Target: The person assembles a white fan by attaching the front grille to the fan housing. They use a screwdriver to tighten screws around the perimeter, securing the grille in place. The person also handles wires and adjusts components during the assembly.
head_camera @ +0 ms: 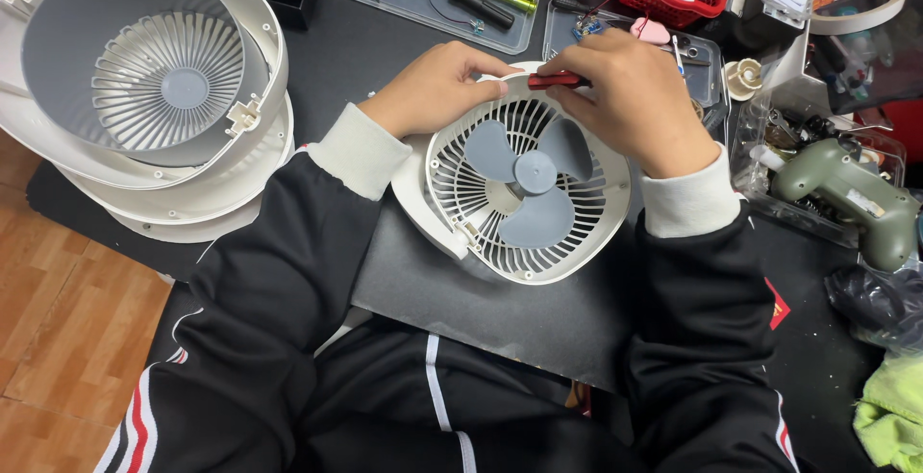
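Left hand laid palm down, fingers curled forward, right hand arched just beside it, fingertips pinched together, both forearms angled inward.

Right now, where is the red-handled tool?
In the head view, the red-handled tool sits top centre, pinched in the right hand at the upper rim of the white fan housing, with the left hand just beside it.

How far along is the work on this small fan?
Done: the fan housing lies open, its grey blades exposed, with other fan shells stacked at the side. In hand: the right hand holds a red-handled tool at the housing's top rim while the left hand steadies it. Left: no front cover is on the fan.
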